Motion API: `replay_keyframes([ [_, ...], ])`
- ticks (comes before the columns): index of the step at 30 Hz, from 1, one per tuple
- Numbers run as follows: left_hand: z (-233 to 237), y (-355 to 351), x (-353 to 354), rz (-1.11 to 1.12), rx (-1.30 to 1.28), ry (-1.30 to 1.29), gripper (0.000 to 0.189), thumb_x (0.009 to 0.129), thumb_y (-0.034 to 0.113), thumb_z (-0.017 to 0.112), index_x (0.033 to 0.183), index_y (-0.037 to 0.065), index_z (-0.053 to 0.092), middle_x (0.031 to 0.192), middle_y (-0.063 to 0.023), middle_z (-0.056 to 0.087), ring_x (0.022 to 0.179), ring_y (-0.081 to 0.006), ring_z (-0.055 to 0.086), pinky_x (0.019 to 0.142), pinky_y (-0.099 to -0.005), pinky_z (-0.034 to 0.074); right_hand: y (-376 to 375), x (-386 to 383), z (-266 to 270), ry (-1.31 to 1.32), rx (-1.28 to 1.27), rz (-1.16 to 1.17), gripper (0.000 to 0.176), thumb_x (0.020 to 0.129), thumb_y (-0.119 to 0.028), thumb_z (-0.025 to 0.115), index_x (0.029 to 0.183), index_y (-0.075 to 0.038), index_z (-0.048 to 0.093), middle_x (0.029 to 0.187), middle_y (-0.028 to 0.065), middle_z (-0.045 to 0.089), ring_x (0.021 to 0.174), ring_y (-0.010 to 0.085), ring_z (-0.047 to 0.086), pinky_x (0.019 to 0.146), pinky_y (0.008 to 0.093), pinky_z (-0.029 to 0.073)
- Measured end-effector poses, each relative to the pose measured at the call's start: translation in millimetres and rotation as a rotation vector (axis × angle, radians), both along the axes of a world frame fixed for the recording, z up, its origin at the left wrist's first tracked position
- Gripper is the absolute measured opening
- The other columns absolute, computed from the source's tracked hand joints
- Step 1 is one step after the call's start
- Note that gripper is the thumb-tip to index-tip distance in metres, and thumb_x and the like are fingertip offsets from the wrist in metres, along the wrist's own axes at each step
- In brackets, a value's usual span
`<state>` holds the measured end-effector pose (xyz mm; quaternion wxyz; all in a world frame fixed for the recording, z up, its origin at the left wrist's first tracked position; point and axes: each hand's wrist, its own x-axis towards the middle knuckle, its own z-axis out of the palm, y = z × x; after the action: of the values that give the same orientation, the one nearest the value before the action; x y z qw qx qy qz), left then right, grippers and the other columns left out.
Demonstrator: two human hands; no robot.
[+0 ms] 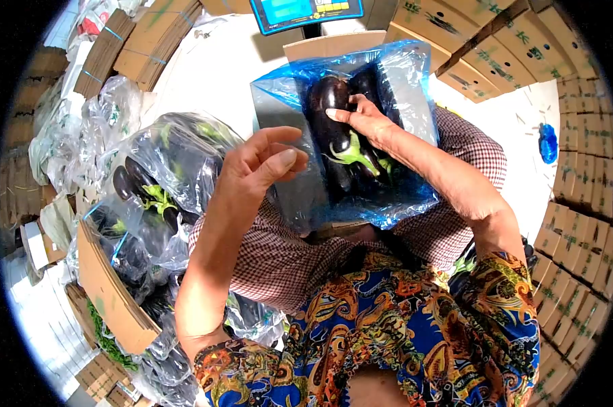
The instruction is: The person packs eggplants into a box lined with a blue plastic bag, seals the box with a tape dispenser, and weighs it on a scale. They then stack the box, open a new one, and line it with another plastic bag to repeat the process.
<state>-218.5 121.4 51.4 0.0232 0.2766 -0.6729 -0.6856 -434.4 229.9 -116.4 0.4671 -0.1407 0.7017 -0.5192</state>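
A box lined with blue plastic film (408, 88) stands between the person's knees, with several dark eggplants inside. My right hand (364, 121) reaches into it, its thumb and fingers round a large glossy eggplant (328, 102) whose green stem end points toward me. Another eggplant (366, 87) lies beside that one, partly behind my fingers. Over the left side of the box hovers my left hand (267, 161), thumb and fingers apart, holding nothing.
Clear plastic bags of eggplants (184, 146) lie at the left, near flattened cardboard (110, 285). A blue scale (306, 12) is beyond the box. Stacked cartons (517, 51) line the right side. A blue item (548, 144) lies on the floor.
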Motion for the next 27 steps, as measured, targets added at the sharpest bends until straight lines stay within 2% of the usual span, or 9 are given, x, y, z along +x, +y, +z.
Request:
replay_keyframes([
  [7,-1,2,-6,-0.098,-0.131,-0.003,0.036,0.088,0.016,0.060,0.121,0.002,0.057,0.099,-0.0098,0.067,0.091,-0.0179,0.063,0.084,-0.0302,0.049,0,0,-14,0.110,-0.005,0.059,0.082,0.075,-0.045,0.076,0.127,0.007,0.040,0.120,0.0230,0.058,0.112,0.0294,0.057,0.096,0.0358,0.044],
  [9,-14,5,-16,-0.187,-0.234,-0.024,0.037,0.087,0.014,0.062,0.122,0.002,0.056,0.101,-0.0096,0.067,0.090,-0.0185,0.063,0.084,-0.0307,0.049,-3,13,-12,0.103,0.000,0.081,0.091,0.074,-0.041,0.079,0.136,0.003,0.029,0.120,0.0160,0.053,0.111,0.0237,0.053,0.096,0.0359,0.044],
  [10,-21,8,-20,-0.251,-0.264,-0.064,0.047,0.082,0.013,0.067,0.126,0.003,0.052,0.112,-0.0137,0.062,0.099,-0.0250,0.061,0.091,-0.0363,0.046,-5,13,-20,0.172,0.034,0.080,0.090,0.074,-0.041,0.079,0.135,0.002,0.030,0.120,0.0158,0.054,0.110,0.0241,0.054,0.095,0.0364,0.045],
  [13,-54,16,-18,-0.440,-0.930,0.144,0.063,0.075,0.012,0.072,0.132,0.005,0.046,0.124,-0.0182,0.052,0.113,-0.0331,0.053,0.099,-0.0415,0.041,-9,10,19,-0.056,0.025,0.068,0.085,0.073,-0.042,0.079,0.131,0.002,0.035,0.118,0.0163,0.055,0.109,0.0253,0.054,0.091,0.0388,0.048],
  [17,-56,33,-28,-0.435,-1.222,0.129,0.078,0.070,0.021,0.077,0.138,0.008,0.040,0.130,-0.0179,0.046,0.121,-0.0379,0.044,0.099,-0.0476,0.037,6,5,54,-0.527,-0.034,0.113,0.057,0.085,-0.043,0.067,0.117,0.002,0.052,0.104,0.0130,0.062,0.082,0.0209,0.065,0.066,0.0344,0.059],
  [18,-59,35,-32,-0.401,-1.257,0.169,0.079,0.067,0.023,0.079,0.135,0.008,0.042,0.129,-0.0167,0.047,0.121,-0.0382,0.045,0.097,-0.0484,0.038,13,15,66,-0.404,-0.035,0.060,0.044,0.087,-0.046,0.062,0.102,-0.005,0.061,0.086,0.0088,0.066,0.063,0.0187,0.063,0.052,0.0322,0.051],
  [21,-66,26,-43,-0.342,-1.387,0.349,0.083,0.062,0.019,0.082,0.134,0.010,0.042,0.126,-0.0123,0.046,0.121,-0.0351,0.044,0.094,-0.0473,0.038,22,25,73,-0.434,0.013,0.081,0.049,0.094,-0.050,0.050,0.106,-0.004,0.058,0.084,0.0100,0.066,0.062,0.0165,0.063,0.044,0.0291,0.048],
  [23,-59,20,-48,-0.350,-1.250,0.331,0.075,0.061,0.021,0.084,0.127,0.009,0.049,0.115,-0.0126,0.054,0.109,-0.0326,0.054,0.088,-0.0427,0.044,32,20,95,-0.536,-0.035,0.122,0.054,0.097,-0.049,0.043,0.109,0.002,0.056,0.079,0.0152,0.068,0.064,0.0227,0.067,0.059,0.0306,0.058],
  [27,-45,7,-67,-0.264,-0.602,0.102,0.056,0.071,0.035,0.079,0.113,0.002,0.059,0.099,-0.0137,0.065,0.090,-0.0249,0.065,0.080,-0.0345,0.052,54,-28,108,-0.215,0.090,0.318,0.045,0.098,-0.042,0.047,0.107,-0.001,0.062,0.092,0.0158,0.069,0.074,0.0201,0.068,0.060,0.0252,0.055],
])
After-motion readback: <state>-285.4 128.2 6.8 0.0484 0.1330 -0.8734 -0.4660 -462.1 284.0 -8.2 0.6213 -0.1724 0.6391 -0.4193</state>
